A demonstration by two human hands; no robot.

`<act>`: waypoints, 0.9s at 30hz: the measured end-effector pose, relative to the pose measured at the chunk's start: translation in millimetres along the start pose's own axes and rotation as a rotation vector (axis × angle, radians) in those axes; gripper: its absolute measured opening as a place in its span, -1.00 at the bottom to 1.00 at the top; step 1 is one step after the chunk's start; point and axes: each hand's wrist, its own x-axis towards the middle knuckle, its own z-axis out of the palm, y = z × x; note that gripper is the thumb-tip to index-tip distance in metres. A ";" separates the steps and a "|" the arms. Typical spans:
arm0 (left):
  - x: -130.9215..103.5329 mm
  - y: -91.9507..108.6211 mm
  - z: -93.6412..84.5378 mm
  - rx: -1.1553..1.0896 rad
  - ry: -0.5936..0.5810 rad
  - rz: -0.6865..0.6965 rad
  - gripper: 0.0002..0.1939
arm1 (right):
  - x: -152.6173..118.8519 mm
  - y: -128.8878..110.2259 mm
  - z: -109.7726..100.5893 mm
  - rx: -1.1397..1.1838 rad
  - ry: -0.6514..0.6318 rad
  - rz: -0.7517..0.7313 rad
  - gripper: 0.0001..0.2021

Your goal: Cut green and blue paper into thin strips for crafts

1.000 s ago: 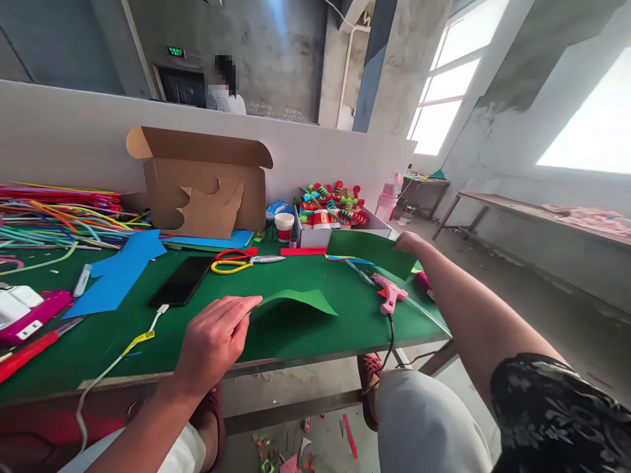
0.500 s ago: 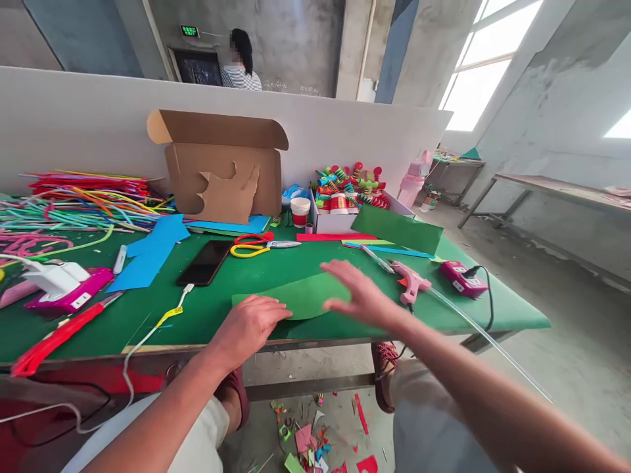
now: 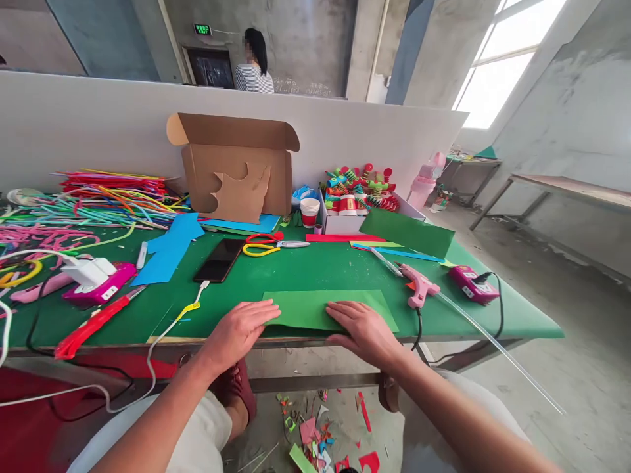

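Observation:
A light green sheet of paper (image 3: 305, 309) lies along the front edge of the green table (image 3: 315, 266). My left hand (image 3: 245, 326) rests on its left end, fingers stretched out and pointing right. On the right half of the paper lies my right hand (image 3: 362, 325), flat with its fingers extended. Behind the paper are scissors (image 3: 276, 246) with red and yellow handles and a dark phone (image 3: 220, 261). A pink glue gun (image 3: 419, 286) with a long clear glue stick lies right of the paper.
An open cardboard box (image 3: 236, 154) stands at the back beside stacked paper cups (image 3: 310, 212) and a white box (image 3: 342, 225) of colourful crafts. Pipe cleaners (image 3: 113, 203) are heaped at left. A red-handled knife (image 3: 96, 325) and power strips (image 3: 101, 289) lie nearby. Paper scraps litter the floor.
My right hand has come down from above the paper's right end onto it. The paper, raised and curved before, now lies flatter. The view has shifted slightly left.

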 end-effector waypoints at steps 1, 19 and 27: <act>0.2 -3.2 -2.9 -0.035 0.007 -0.066 -0.63 | -1.4 5.1 -3.5 0.025 0.014 0.019 -0.52; 4.4 2.6 -25.3 -0.182 -0.076 -0.388 -0.62 | -42.5 49.7 -35.6 0.465 0.122 0.524 -0.67; 16.3 8.8 -13.1 0.022 0.028 -0.458 -0.57 | -32.2 56.6 -26.4 0.241 0.138 0.643 -0.53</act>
